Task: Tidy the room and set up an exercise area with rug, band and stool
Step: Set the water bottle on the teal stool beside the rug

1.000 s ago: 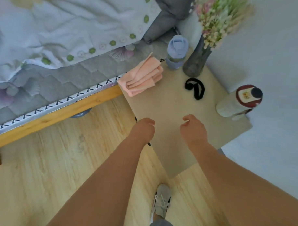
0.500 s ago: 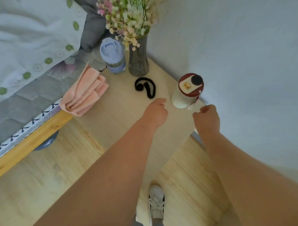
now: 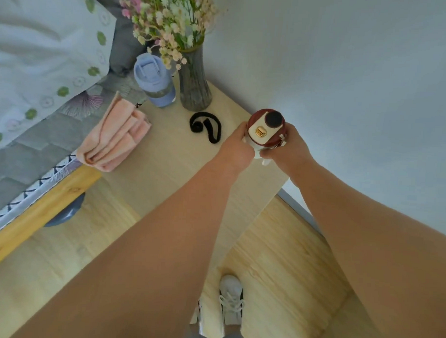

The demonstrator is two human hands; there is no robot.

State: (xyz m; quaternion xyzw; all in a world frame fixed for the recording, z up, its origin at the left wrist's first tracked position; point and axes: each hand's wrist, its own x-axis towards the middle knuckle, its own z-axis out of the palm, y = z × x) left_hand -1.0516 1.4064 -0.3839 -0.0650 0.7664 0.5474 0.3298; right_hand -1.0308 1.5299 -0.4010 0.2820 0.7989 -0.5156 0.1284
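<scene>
Step in hand, as I judge it: tidy phase, clearing the pale wooden bedside table [image 3: 171, 167] before any exercise setup. Landmark is the dark ribbed glass vase w/ pink-white flowers [image 3: 194, 89] at the table's far corner. L hand [image 3: 236, 146] & R hand [image 3: 292, 146] are both clamped on the cream cylindrical bottle w/ maroon lid [image 3: 265, 130], one per side, fingers curled round the body below the lid. The bottle is upright, right of the vase & nearer me, close to the wall. Can't tell if its base is on the table or just off it, since my hands hide it. The black looped elastic band [image 3: 205, 126] lies flat directly in front of the vase, between vase & bottle, near my L hand but not touching. The lavender lidded water bottle [image 3: 155, 80] stands just left of the vase. The folded pink towel [image 3: 117, 137] lies further left of the vase, at the table edge against the bed. Rug & stool not in view. Next move prob. calls for a straight lift, bottle kept upright (lid seal unknown), w/o dragging across the band. Band pickup comes after, prob. one hand only.
</scene>
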